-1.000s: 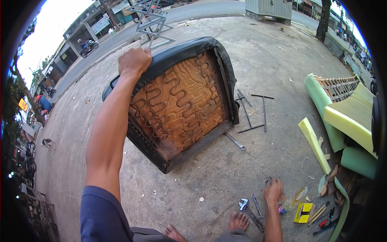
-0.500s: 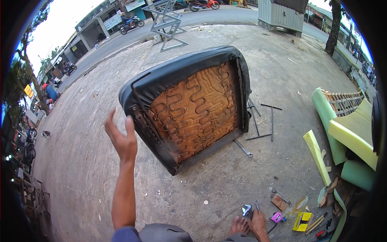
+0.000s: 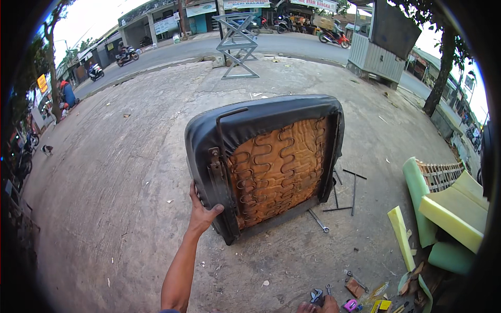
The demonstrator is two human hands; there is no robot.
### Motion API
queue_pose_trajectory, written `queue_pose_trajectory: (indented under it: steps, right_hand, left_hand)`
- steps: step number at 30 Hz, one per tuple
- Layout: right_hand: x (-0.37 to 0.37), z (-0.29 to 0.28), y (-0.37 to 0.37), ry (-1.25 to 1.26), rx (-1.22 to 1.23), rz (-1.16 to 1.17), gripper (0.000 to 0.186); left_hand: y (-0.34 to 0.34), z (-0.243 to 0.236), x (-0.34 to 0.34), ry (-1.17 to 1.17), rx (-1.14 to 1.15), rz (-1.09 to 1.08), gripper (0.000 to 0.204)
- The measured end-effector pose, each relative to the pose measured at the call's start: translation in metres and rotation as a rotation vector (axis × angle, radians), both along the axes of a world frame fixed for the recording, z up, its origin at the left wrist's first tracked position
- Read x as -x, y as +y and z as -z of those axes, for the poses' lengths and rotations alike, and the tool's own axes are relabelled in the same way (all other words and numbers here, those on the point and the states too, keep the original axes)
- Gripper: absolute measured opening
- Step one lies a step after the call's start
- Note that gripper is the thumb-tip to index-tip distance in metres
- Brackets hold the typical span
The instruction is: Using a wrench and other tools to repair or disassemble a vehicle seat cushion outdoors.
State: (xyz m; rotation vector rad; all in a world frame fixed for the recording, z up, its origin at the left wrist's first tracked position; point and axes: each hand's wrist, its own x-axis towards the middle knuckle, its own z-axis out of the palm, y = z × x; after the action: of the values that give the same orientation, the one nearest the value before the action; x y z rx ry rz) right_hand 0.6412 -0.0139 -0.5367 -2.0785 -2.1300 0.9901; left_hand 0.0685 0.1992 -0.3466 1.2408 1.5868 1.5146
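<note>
A black seat cushion (image 3: 271,112) stands tilted on the concrete, its underside facing me. Brown padding and wavy metal springs (image 3: 287,151) show inside its metal frame. My left hand (image 3: 202,215) grips the seat's left side, thumb over the frame and fingers behind. At the lower edge my right hand (image 3: 329,304) is partly cut off, its fingers bunched beside an adjustable wrench (image 3: 316,296) and a ring spanner (image 3: 329,288). What those fingers hold, if anything, is hidden. Toes of my foot (image 3: 306,308) show beside it.
Another spanner (image 3: 319,221) and thin metal rods (image 3: 354,193) lie right of the seat. Yellow foam (image 3: 451,221) and green foam (image 3: 417,203) are piled at the right. A pink tape measure (image 3: 350,305) sits near my right hand. Beyond stands a grey metal scissor frame (image 3: 237,47).
My left hand, open in the air before, has come down onto the seat's left side. The view has tilted up, and my right hand stays by the wrenches.
</note>
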Motion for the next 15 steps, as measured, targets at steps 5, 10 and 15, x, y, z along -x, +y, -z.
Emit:
queue_pose_trajectory:
  steps: [5, 10, 15]
  right_hand:
    - [0.033, -0.078, 0.064, -0.1, 0.121, -0.103, 0.045]
    - [0.182, -0.284, 0.216, 0.414, -0.525, -0.189, 0.029]
    - [0.337, -0.431, 0.337, 0.769, -1.111, -0.49, 0.03]
  left_hand:
    - [0.0, -0.054, -0.015, 0.381, -0.206, -0.181, 0.123]
    - [0.042, -0.143, -0.029, 0.687, -0.476, -0.324, 0.109]
    - [0.065, -0.149, -0.019, 0.769, -0.432, -0.36, 0.089]
